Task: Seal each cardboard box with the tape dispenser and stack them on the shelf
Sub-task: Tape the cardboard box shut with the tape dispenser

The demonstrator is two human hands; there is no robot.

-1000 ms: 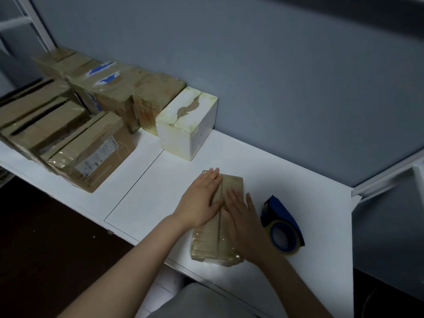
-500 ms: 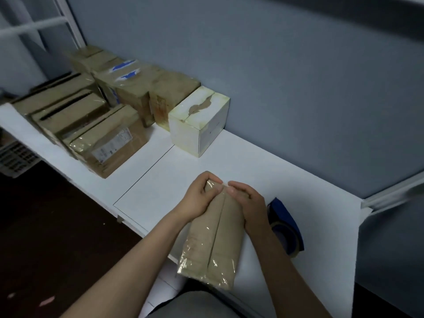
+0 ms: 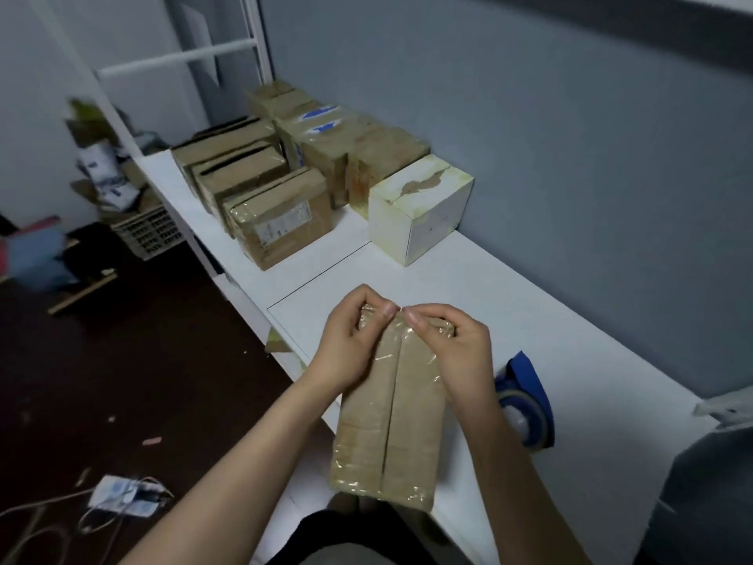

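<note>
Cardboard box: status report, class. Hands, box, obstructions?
Left hand and right hand both grip the cardboard box, thumbs on the taped seam. Tape dispenser idle beside it. Nothing obstructing.

On the bench [image 3: 529, 303], the tape dispenser [image 3: 525, 401] lies just right of my box [image 3: 391, 418]; the stacked boxes [image 3: 285, 173] sit behind it, leftward.

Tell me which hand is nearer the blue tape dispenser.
Right. The right hand grips the box just beside the tape dispenser; the left hand holds the box's far side.
</note>
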